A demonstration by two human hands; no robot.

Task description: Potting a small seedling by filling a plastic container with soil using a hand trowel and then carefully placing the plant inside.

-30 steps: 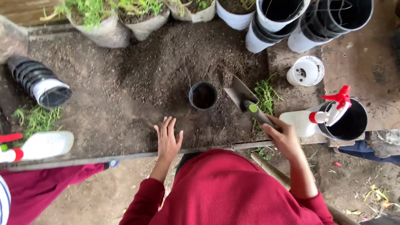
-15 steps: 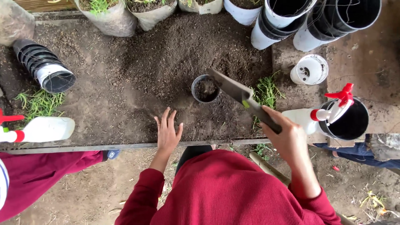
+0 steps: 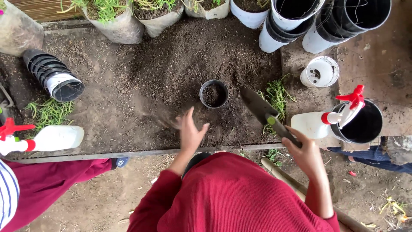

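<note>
My right hand was wrapped tight around the trowel handle, blade pointing up and left, hanging just right of the small pot. That pot stood upright in the middle of the soil spread over the tabletop, dark mix inside it, the blade near its rim but not touching. My left hand was blurred, fingers spread and empty, over the soil just below and left of the pot. Grass clippings lay under and beside the trowel blade. To the right, a white spray bottle with a red trigger lay against a black bucket, and a white lid-like container sat above it. Along the far edge stood grow bags with green shoots and stacked white-and-black pots. On the left, a stack of black pots lay on its side, with a second spray bottle below it. Another person's maroon sleeve showed at lower left.
</note>
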